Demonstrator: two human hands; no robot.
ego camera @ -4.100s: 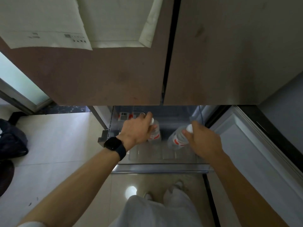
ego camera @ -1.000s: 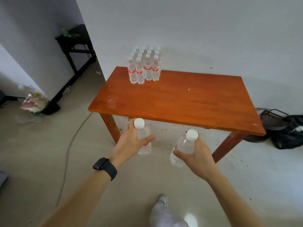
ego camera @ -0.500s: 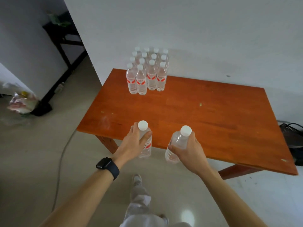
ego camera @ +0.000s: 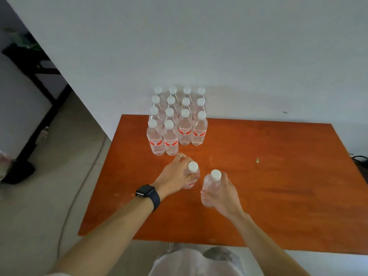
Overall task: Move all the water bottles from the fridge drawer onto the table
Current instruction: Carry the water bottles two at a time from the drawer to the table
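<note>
Left hand: the left hand (ego camera: 175, 176) is curled round a water bottle, gripping it from the left side just below the cap, with a ring (ego camera: 179, 155) on one finger.
Left bottle: this clear plastic bottle with a white cap (ego camera: 193, 167) stands nearly upright over the surface, just in front of the group; whether its base touches the wood cannot be told.
Right hand: the right hand (ego camera: 223, 194) is wrapped round a second bottle, with the fingers across its right side and the thumb near its lower body.
Right bottle: this white-capped bottle (ego camera: 209, 186) leans a little, cap tipped to the right, just beside the left bottle and apart from it; contact with the surface cannot be told.
Bottle group: fourteen matching bottles (ego camera: 175, 124) with red labels stand upright and packed together at the back of the surface near the wall. The two left columns hold four each and the two right columns three each.
Surface: an orange-brown wooden tabletop (ego camera: 278, 186) set against a pale wall (ego camera: 199, 46), with a small light speck (ego camera: 257, 160) to the right of the hands.
Wrist: a dark smartwatch (ego camera: 146, 191) sits on the left wrist.
Floor: pale tiles (ego camera: 49, 196) with a thin cable (ego camera: 79, 186) running along them, and a black stand (ego camera: 39, 76) at the far left.
</note>
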